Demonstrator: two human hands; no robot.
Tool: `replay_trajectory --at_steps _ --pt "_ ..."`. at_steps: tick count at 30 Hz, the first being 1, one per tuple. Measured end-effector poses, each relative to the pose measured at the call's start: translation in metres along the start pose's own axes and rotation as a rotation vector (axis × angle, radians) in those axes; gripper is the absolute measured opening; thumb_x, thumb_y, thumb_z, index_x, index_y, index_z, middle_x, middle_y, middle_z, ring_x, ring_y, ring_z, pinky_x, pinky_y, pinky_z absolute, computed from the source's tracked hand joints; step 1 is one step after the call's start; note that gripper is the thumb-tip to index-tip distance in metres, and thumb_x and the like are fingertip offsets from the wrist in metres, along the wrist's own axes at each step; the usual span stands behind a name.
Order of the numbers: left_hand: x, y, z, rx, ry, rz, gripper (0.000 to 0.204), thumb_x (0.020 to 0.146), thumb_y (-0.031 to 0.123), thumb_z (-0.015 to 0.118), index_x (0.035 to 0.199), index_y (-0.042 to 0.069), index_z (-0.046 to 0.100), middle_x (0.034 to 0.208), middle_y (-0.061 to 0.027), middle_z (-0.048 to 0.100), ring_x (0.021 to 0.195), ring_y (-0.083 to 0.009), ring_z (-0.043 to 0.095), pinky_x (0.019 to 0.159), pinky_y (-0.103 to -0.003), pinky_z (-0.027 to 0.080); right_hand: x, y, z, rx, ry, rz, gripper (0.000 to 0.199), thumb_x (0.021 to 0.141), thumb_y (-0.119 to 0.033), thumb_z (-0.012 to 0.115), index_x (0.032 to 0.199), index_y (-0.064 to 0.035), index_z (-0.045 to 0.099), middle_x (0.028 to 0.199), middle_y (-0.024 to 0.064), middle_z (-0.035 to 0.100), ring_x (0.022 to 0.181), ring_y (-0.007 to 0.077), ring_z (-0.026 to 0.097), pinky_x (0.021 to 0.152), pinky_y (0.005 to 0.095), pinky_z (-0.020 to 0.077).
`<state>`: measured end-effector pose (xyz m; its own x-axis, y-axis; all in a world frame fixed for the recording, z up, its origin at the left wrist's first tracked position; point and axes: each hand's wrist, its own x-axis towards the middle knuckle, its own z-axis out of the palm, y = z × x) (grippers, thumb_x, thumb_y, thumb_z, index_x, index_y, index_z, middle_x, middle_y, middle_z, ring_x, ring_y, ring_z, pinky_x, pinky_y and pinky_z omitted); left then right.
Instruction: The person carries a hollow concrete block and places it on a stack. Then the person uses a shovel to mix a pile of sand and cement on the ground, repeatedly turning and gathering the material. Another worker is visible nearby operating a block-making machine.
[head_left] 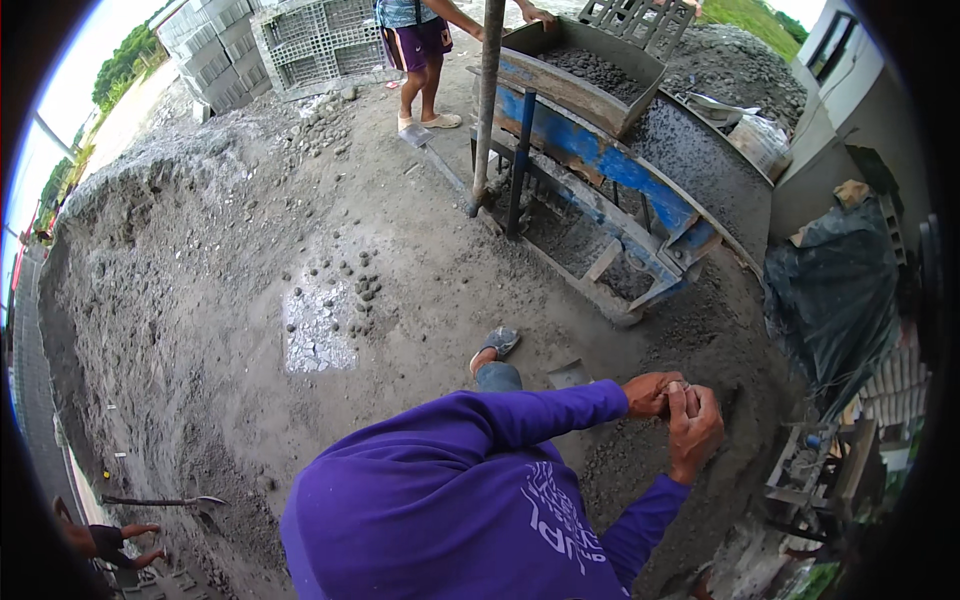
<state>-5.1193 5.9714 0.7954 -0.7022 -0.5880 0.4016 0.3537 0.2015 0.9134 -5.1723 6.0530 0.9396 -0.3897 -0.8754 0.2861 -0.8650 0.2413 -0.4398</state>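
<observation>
Hands meet at lower right, over dark wet mix on the ground. Left hand (652,393) is curled, its fingertips touching the right hand (695,425), whose fingers are pressed together around a small grey lump (678,388); what it is cannot be told. Behind, a blue-framed trough (590,70) holds dark grey gravel mix. A second person (420,45) stands beside it. Grey blocks (320,40) are stacked beyond.

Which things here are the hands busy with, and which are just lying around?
In use:
left hand and right hand, pressed together over a small lump; what it is made of cannot be told
shovel blade nearby

Lying about:
blue block machine
stacked grey blocks
pebbles
black sheet
</observation>
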Motion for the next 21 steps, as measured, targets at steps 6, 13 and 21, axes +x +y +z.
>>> replay_trajectory --at_steps 6,13,21 --pt "0.002 0.001 -0.002 -0.025 0.002 0.003 0.014 0.092 0.018 0.046 0.093 0.005 0.047 0.082 -0.0109 0.051 0.076 -0.0238 0.051 0.069 -0.038 0.042 0.004 -0.002 -0.001 -0.020 -0.016 0.011 0.040 0.081 -0.045 0.064 0.087 -0.0053 0.062 0.080 0.0137 0.064 0.073 0.0339 0.062 0.062 0.0416 0.0464" --pt "0.006 -0.009 -0.004 -0.032 -0.027 -0.026 0.018 0.092 0.022 0.047 0.094 0.004 0.047 0.085 -0.0120 0.052 0.077 -0.0238 0.052 0.070 -0.038 0.043 0.011 -0.004 -0.004 -0.056 -0.035 -0.007 0.039 0.081 -0.047 0.064 0.084 -0.0077 0.061 0.078 0.0123 0.063 0.070 0.0332 0.062 0.059 0.0423 0.0469" --pt "0.003 -0.007 -0.017 -0.073 0.029 -0.033 0.020 0.092 0.024 0.050 0.095 0.005 0.048 0.086 -0.0094 0.053 0.079 -0.0211 0.051 0.072 -0.037 0.044 0.026 -0.015 0.000 -0.017 -0.147 -0.010 0.046 0.083 -0.052 0.060 0.083 -0.0061 0.060 0.075 0.0144 0.062 0.069 0.0346 0.061 0.059 0.0441 0.0455"
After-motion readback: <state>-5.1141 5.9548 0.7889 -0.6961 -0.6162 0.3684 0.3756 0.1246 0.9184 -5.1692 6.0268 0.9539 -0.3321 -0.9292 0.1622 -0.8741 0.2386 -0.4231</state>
